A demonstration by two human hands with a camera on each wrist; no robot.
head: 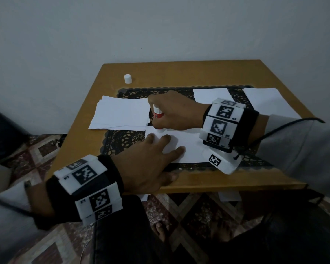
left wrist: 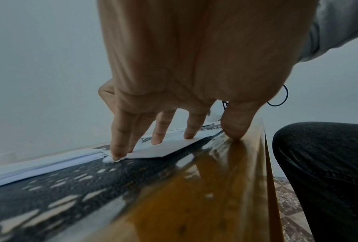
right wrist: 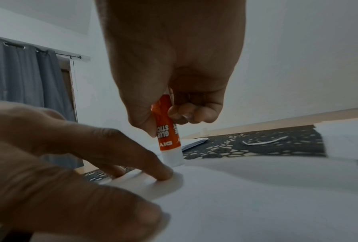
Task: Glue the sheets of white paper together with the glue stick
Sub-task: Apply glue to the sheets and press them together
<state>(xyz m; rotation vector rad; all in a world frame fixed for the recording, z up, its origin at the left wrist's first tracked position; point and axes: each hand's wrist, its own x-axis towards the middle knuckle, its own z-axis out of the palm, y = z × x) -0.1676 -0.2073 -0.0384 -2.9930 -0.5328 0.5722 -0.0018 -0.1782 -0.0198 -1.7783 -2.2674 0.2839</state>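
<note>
My right hand (head: 170, 113) grips an orange and white glue stick (head: 157, 113) upside down, its tip pressed on the far left corner of a white sheet (head: 189, 147) lying on the black lace mat. In the right wrist view the glue stick (right wrist: 169, 140) stands nearly upright on the sheet (right wrist: 257, 196). My left hand (head: 152, 155) lies flat with spread, straight fingers holding that sheet down near its left edge. The left wrist view shows the fingertips (left wrist: 157, 140) on the sheet (left wrist: 163, 149) and the thumb on the wooden table. A stack of white sheets (head: 120, 113) lies to the left.
The glue stick's white cap (head: 127, 78) stands at the table's far left. Two more white sheets (head: 211, 95) (head: 265, 101) lie at the back right of the mat (head: 122, 140). The small wooden table (head: 198, 73) stands against a wall; my knees are under its near edge.
</note>
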